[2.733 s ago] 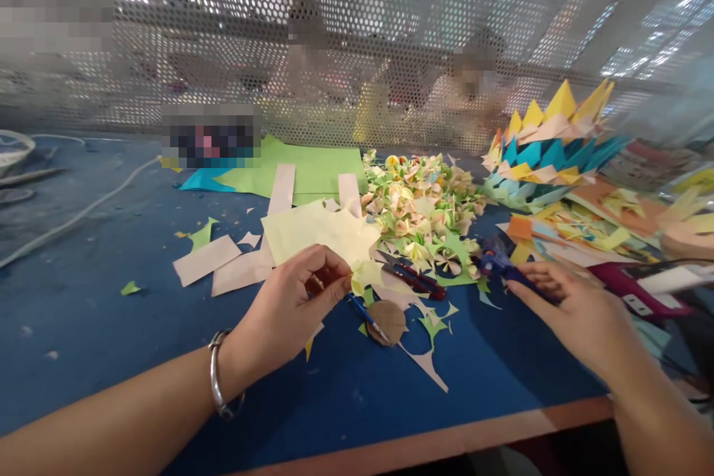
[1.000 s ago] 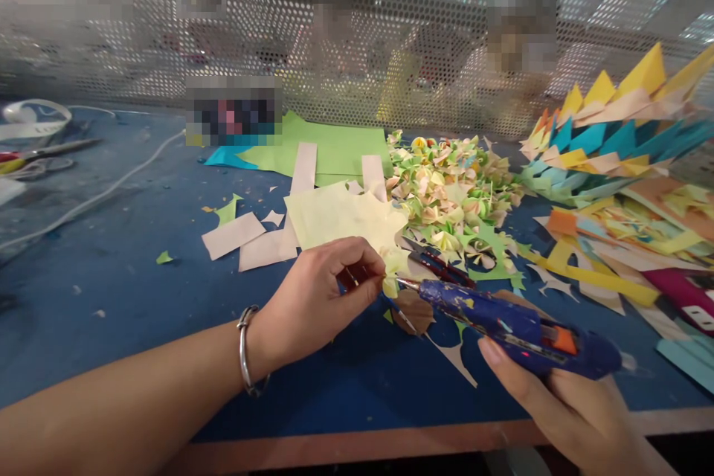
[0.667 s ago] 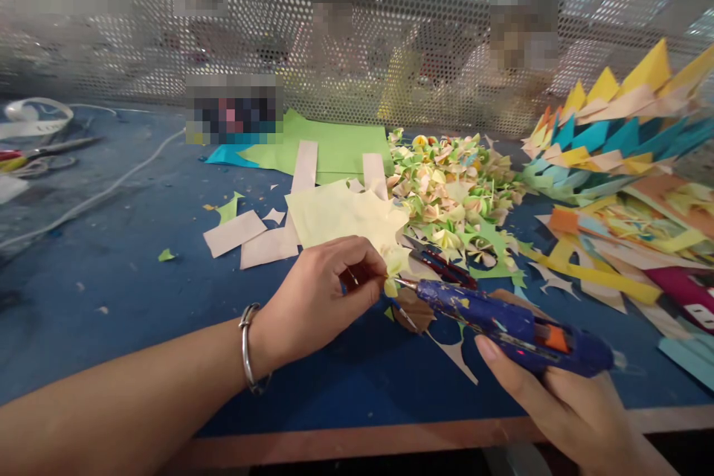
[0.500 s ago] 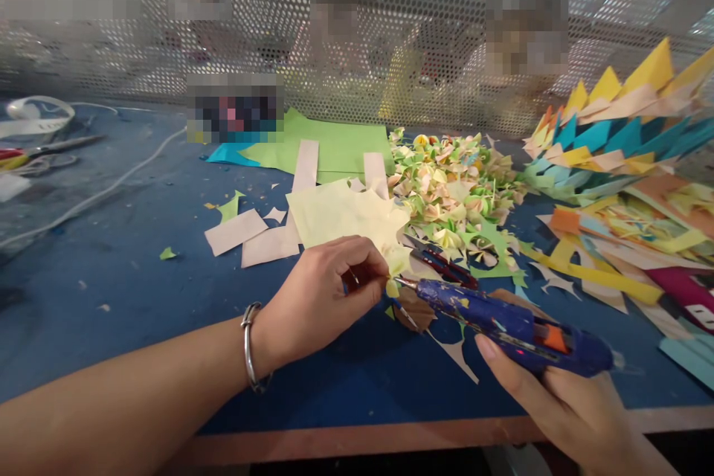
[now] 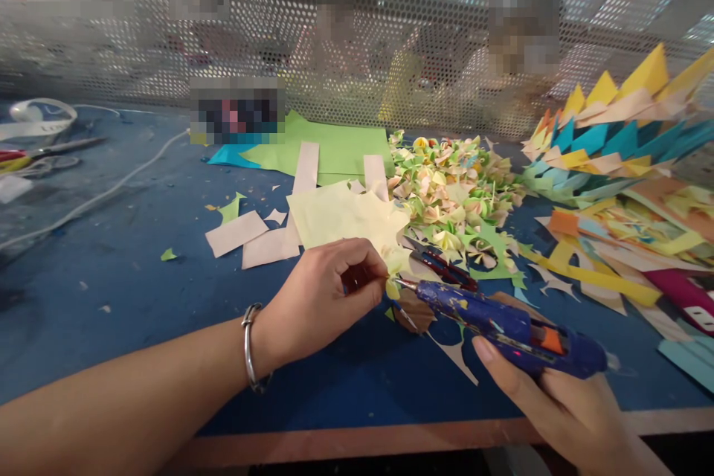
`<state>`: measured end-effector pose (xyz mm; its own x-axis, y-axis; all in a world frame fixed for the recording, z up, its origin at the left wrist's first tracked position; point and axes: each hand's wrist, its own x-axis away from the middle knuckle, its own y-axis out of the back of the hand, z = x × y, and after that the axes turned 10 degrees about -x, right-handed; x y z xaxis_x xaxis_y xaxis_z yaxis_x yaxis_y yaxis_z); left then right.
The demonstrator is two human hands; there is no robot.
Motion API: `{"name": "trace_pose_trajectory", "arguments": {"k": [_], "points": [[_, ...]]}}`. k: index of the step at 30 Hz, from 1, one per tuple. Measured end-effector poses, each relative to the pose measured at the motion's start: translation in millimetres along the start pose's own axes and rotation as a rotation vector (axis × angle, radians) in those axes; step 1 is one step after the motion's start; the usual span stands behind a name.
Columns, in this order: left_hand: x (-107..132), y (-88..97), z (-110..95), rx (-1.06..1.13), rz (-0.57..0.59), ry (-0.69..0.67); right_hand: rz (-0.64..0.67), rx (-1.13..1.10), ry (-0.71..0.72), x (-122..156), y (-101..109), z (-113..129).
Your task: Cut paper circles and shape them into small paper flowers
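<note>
Here: left hand (image 5: 323, 297) pinches small yellow paper piece (image 5: 393, 275) above blue table (image 5: 111, 275). Right hand (image 5: 552, 401) grips glue gun (image 5: 502, 323), nozzle touching piece. Red scissors (image 5: 443, 268) just behind; paper flower pile (image 5: 451, 197), pale yellow sheet (image 5: 340, 216) beyond.

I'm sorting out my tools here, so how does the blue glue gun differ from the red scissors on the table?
The glue gun is blue with an orange trigger; the scissors have red handles. The glue gun is gripped in the right hand, nozzle at the yellow paper piece pinched by the left hand; the scissors lie untouched on the table. Both have metal tips pointing left.
</note>
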<state>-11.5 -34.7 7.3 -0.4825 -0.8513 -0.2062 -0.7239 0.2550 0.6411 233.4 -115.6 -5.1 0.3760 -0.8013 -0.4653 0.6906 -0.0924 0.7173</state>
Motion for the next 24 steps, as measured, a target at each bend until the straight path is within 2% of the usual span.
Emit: {"name": "trace_pose_trajectory", "arguments": {"k": [5, 9, 12, 15, 17, 20, 23, 24], "points": [[-0.4, 0.6, -1.1, 0.031, 0.033, 0.010, -0.019, -0.038, -0.021, -2.0, -1.2, 1.2], [0.3, 1.1, -0.5, 0.103, 0.110, 0.034, -0.015, -0.040, -0.021, -1.7, -0.5, 0.5], [-0.6, 1.6, 1.0, 0.196, 0.182, 0.084, -0.029, -0.046, -0.031, -0.3, 0.3, -0.8], [-3.2, 1.4, 2.9, 0.373, 0.205, 0.166, -0.044, -0.076, -0.053, 1.4, 0.3, -1.0], [-5.2, 0.6, 4.6, 0.524, 0.169, 0.222, -0.063, -0.094, -0.077, 2.9, 0.6, -1.1], [-7.8, -0.5, 8.5, 0.716, 0.053, 0.275, -0.120, -0.085, -0.137, 6.7, 5.4, -5.5], [-9.4, -0.1, 12.6, 0.810, -0.071, 0.279, -0.165, 0.048, -0.190, 13.2, 21.5, -19.5], [-9.8, 0.3, 13.5, 0.813, -0.105, 0.276, -0.170, 0.141, -0.167, 15.3, 29.7, -26.2]]}}
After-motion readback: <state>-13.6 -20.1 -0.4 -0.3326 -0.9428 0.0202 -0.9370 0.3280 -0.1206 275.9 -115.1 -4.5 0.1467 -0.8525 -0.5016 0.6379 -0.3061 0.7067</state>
